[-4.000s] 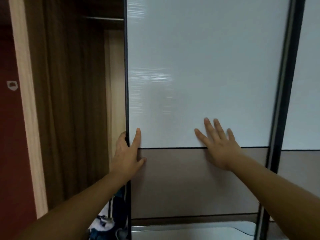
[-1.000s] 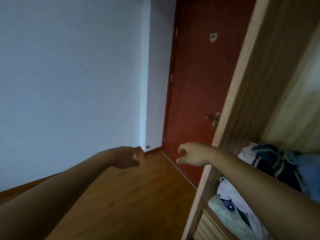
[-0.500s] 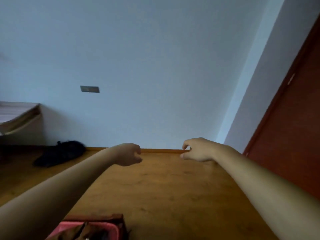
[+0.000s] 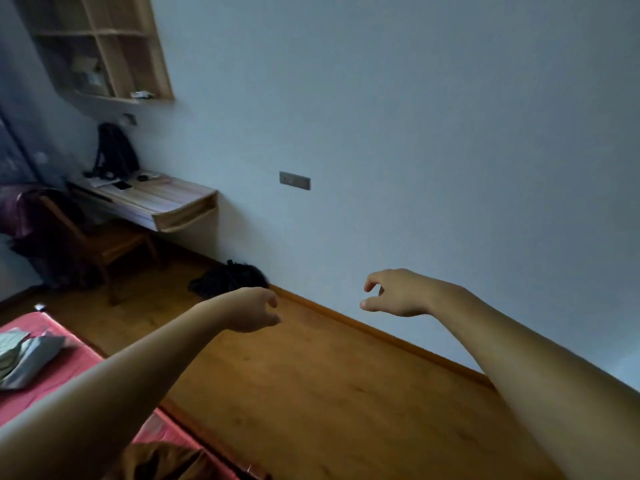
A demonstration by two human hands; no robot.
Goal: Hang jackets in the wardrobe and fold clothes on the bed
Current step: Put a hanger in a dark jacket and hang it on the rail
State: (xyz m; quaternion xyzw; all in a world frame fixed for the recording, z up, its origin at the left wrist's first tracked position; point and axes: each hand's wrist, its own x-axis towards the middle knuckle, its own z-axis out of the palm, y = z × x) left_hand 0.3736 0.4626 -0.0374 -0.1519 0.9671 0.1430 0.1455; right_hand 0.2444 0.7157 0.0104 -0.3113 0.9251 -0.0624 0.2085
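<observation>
Head view. Both of my arms reach forward over the wooden floor [image 4: 311, 393], with nothing in either hand. My left hand [image 4: 254, 308] is loosely curled and grasps nothing. My right hand [image 4: 398, 292] has fingers and thumb bent toward each other with a gap between them; it also grasps nothing. The two hands are apart and level with each other.

Bed: one, with a red cover [image 4: 52, 375], at lower left below my left forearm. On it I count two items of clothing: one pale, crumpled piece [image 4: 24, 355] near the left edge, and one brown piece [image 4: 156, 460] at the bottom edge, partly cut off by the frame. Neither hand touches them.

Counter: one, wooden and fixed to the wall [image 4: 152, 199] at left. One dark backpack [image 4: 114, 152] stands on it against the wall, with a few small flat items beside it, too small to identify. One wooden chair [image 4: 104, 244] stands at the counter, with dark cloth draped over its back.

Shelf unit: one, on the wall [image 4: 104, 46] at upper left.

Floor: one dark heap [image 4: 228, 277] lies against the wall, just beyond my left hand.

Wall: one small plate [image 4: 294, 180] is mounted on it.
</observation>
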